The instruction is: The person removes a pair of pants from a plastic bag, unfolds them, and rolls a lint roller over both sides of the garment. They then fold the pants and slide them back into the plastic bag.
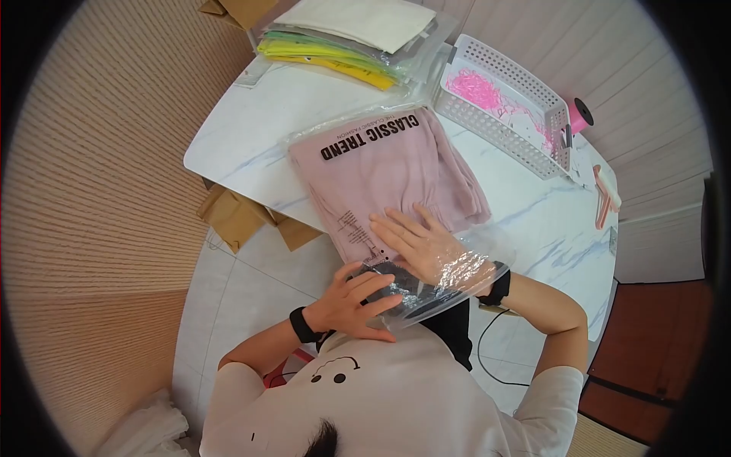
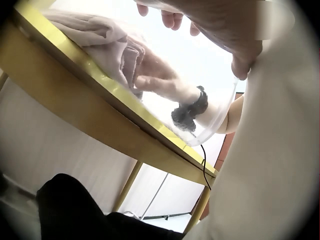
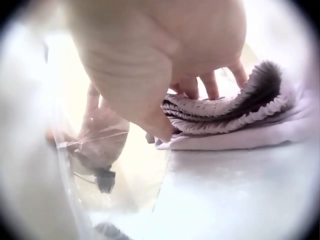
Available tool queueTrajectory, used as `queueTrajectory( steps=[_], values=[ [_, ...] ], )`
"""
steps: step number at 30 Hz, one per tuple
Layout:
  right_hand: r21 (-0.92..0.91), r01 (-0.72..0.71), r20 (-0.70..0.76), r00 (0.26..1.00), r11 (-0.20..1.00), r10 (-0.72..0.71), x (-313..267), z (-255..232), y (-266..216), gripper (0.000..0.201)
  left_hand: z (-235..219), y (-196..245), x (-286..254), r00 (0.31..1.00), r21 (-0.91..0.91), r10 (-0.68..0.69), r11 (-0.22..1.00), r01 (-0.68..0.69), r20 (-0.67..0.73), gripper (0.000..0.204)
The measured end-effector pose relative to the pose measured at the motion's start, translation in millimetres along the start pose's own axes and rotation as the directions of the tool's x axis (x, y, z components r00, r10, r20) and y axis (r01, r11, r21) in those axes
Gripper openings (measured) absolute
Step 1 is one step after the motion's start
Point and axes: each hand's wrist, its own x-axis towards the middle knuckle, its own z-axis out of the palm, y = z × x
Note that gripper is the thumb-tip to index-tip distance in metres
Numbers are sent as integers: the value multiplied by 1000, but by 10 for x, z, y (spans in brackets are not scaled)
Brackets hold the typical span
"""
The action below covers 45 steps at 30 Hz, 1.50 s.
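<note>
A folded dusty-pink garment point(image 1: 388, 171) lies in a clear plastic bag point(image 1: 426, 306) printed with black lettering, its mouth toward the person. My right hand point(image 1: 428, 250) reaches inside the bag, fingers straight and resting on the garment's near part. In the right wrist view, gathered elastic edges of the garment point(image 3: 225, 112) show under the fingers. My left hand point(image 1: 352, 302) is at the left of the bag's mouth, fingers spread and loosely bent over the film. Seen from the left wrist, that hand point(image 2: 215, 22) has relaxed fingertips above the film.
A stack of bagged garments point(image 1: 343, 38), white over yellow, stands at the table's far edge. Beside it is a white perforated basket point(image 1: 499, 129) with pink strands. A pink spool point(image 1: 580, 116) and a pink-and-white tool point(image 1: 605, 196) lie right. Brown cardboard point(image 1: 236, 217) is below the left edge.
</note>
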Motion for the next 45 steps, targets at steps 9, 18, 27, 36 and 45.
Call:
queueTrajectory(
  steps=[9,18,27,36,45],
  values=[
    [140,-13,-213,976,990,42,1,-152,217,48,-167,-92,158,967,123,77,991,-48,-242,55],
    [-129,-39,-466,884,991,-26,209,-491,158,36,-478,-500,1096,969,333,-242,910,245,-51,44],
    [105,-105,-379,915,989,137,-134,86,-22,29,-419,-492,950,918,140,-350,916,377,-185,35],
    [283,116,-258,965,952,-41,90,83,-41,44,-292,-527,869,935,-5,-296,954,301,-198,35],
    [752,-366,220,923,547,315,233,54,-127,31,-403,-441,813,915,-123,-379,924,363,-142,29]
  ],
)
